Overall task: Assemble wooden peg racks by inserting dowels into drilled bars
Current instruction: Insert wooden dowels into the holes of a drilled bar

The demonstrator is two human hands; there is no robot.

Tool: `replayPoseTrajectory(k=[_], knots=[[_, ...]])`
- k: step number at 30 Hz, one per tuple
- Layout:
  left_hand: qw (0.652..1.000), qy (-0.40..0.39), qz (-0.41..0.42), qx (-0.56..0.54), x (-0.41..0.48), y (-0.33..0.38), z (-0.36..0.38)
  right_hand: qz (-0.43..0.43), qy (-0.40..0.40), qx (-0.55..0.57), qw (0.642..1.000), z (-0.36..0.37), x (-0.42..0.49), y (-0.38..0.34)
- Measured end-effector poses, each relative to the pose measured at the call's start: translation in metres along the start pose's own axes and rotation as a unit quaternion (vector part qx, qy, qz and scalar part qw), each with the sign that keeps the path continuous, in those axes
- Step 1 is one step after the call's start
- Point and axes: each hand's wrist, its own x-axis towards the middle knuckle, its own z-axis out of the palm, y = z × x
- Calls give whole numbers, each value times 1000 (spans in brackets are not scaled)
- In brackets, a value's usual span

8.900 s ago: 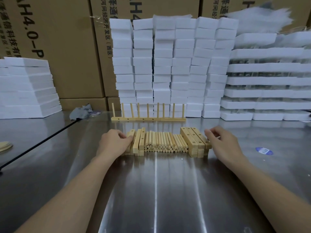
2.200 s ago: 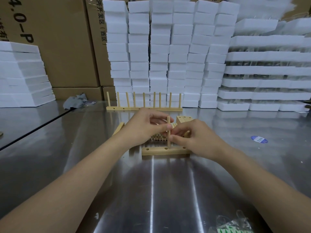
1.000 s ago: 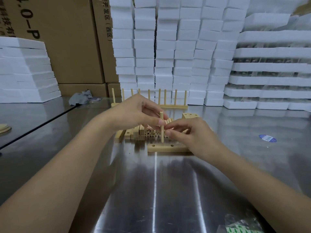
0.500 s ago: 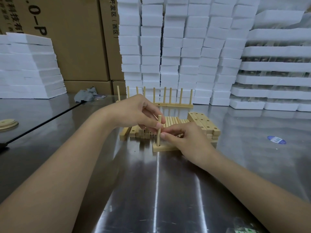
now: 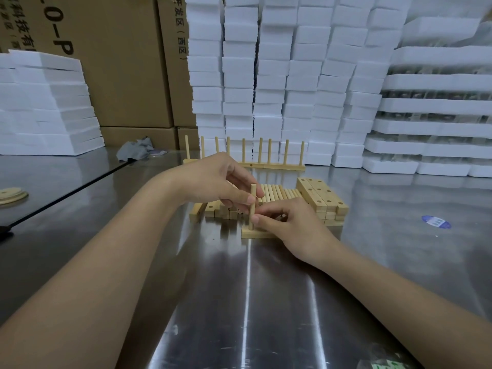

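**Left hand (image 5: 221,182) and right hand (image 5: 292,225) seat a dowel (image 5: 252,209)**

The left hand pinches the upright dowel near its top. The right hand pinches it lower down and covers most of the bar (image 5: 255,234) on the counter (image 5: 239,302). A second ago the dowel's foot hung just above the bar; now it meets the bar's left end, apparently entering a hole. This rack looks barely begun. Loose dowels (image 5: 277,193) and spare bars (image 5: 319,198) lie just behind, and a finished rack (image 5: 266,165) stands farther back.

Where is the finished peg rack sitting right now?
In the head view the finished peg rack stands centre-back on the steel table, behind the dowel pile and just in front of the white foam stacks.
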Motion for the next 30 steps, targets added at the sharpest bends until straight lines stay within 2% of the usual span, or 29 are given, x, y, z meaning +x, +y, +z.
replayPoseTrajectory(k=[8, 15, 23, 26, 30], knots=[[999, 34, -11, -23, 3, -1, 6, 13, 3, -29, 999, 0, 0, -2], [1000, 20, -21, -1, 5, 3, 8, 50, -29, -17, 998, 3, -1, -5], [1000, -7, -17, 24, 4, 9, 7, 83, 15, -32, 996, 8, 2, -4], [1000, 15, -15, 15, 5, 8, 13, 92, 16, -44, 995, 9, 1, -5], [996, 82, 0, 33, 8, 5, 17, 96, -8, -37, 995, 6, 0, -8]])
